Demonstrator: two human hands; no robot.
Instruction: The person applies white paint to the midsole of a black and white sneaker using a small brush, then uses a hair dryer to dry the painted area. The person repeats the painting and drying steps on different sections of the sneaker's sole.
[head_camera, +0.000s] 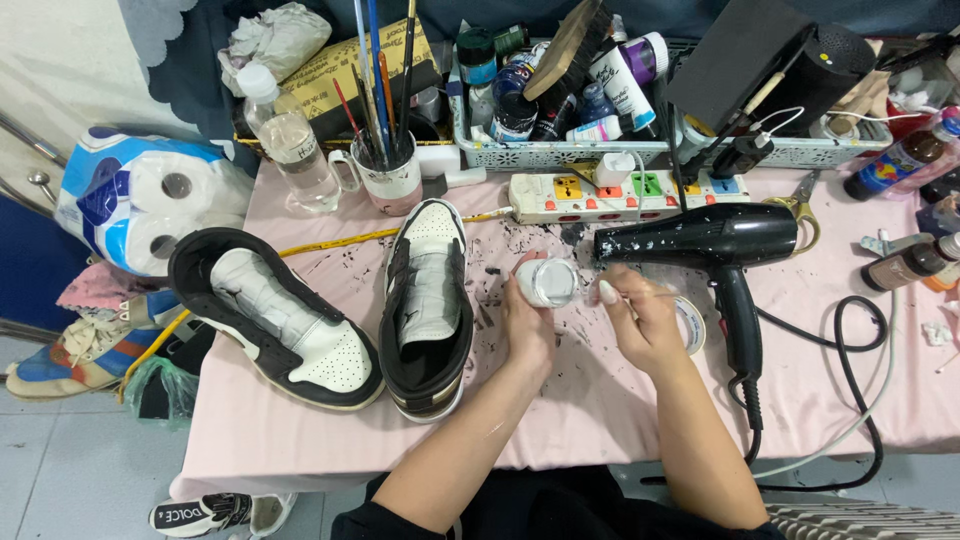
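Near the hair dryer (700, 240), the tape roll (692, 325) lies partly hidden behind the right hand (640, 320), the brush tip is too thin to resolve, and the bottle (905, 160) is cropped by the frame edge.

Two bare forearms reaching forward, left hand (528, 322) curled in a grip, right hand (640, 318) beside it, fingers pinched.

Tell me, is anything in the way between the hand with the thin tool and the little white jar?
Nothing visible. The right hand holds a thin tool whose tip points at the small white jar, which the left hand grips. Only bare paint-flecked pink tablecloth shows in the gap; the black hair dryer lies behind.
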